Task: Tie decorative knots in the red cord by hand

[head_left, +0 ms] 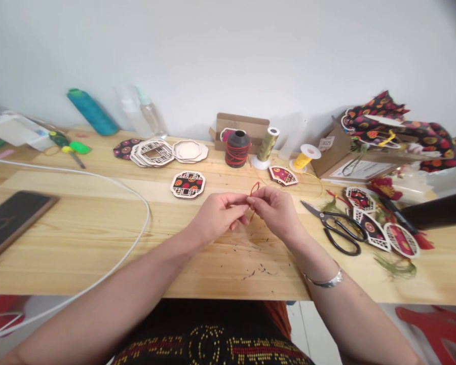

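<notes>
Both hands meet over the middle of the wooden table, fingertips pinched together on a thin red cord [255, 187]. A loop of the cord rises above the fingers and an end hangs below. My left hand [226, 213] is closed on it, thumb against forefinger. My right hand [275, 210], with a silver bracelet at the wrist, pinches it from the other side. Beyond the hands stands a spool of red and black cord [237, 149]. An octagonal patterned wooden piece [188, 184] lies left of them, and black-handled scissors [340, 227] lie to the right.
Stacked wooden frames [152, 153], a gold spool [268, 147] and a yellow thread spool [304, 158] line the back. A cardboard box [349, 157] with patterned fabric stands right. A white cable [146, 208] crosses the left side near a phone [15, 220]. Dark scraps lie near the front edge.
</notes>
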A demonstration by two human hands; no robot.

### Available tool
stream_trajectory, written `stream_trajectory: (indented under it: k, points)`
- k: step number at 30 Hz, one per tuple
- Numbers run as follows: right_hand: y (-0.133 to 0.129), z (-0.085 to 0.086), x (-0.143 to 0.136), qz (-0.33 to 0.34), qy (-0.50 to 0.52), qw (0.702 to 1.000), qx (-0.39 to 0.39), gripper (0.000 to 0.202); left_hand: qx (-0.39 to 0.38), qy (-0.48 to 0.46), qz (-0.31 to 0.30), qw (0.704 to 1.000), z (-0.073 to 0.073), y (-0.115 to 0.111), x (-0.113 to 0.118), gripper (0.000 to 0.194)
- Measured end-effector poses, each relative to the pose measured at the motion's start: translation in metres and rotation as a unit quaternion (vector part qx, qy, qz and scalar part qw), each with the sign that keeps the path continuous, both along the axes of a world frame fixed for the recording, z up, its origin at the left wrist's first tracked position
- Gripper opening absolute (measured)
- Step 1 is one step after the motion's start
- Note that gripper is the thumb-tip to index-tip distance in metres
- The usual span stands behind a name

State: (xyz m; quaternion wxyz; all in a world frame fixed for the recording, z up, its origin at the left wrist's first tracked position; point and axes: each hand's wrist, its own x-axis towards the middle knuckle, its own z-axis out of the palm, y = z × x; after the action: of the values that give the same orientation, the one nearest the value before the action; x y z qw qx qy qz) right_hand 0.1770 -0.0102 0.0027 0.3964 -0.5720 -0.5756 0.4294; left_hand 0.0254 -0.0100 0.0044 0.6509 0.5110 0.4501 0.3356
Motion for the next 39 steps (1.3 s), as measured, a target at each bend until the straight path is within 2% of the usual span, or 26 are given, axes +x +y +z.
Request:
stream_trajectory:
  k: [4,11,24,32,39]
  points:
    - [0.0,0.0,0.0,0.003,0.007,1.0,0.0,0.013,0.012,-0.022,0.028,0.999,-0.002,0.001,0.003,0.018]
    - [-0.002,0.005,-0.001,0.009,0.028,0.999,-0.023,0.016,0.004,-0.018,0.051,0.999,-0.001,0.0,0.001,0.008]
    - [-0.003,0.01,-0.001,0.025,0.033,0.998,-0.04,0.016,-0.008,-0.011,0.056,0.998,0.0,0.001,0.002,0.007]
    - [-0.002,0.009,0.0,0.032,0.013,0.999,-0.037,0.015,-0.032,-0.043,0.055,0.997,-0.004,0.002,0.001,0.008]
    - [-0.002,0.015,0.002,0.049,-0.02,0.998,-0.025,0.029,-0.036,-0.063,0.064,0.995,-0.006,0.004,0.001,0.007]
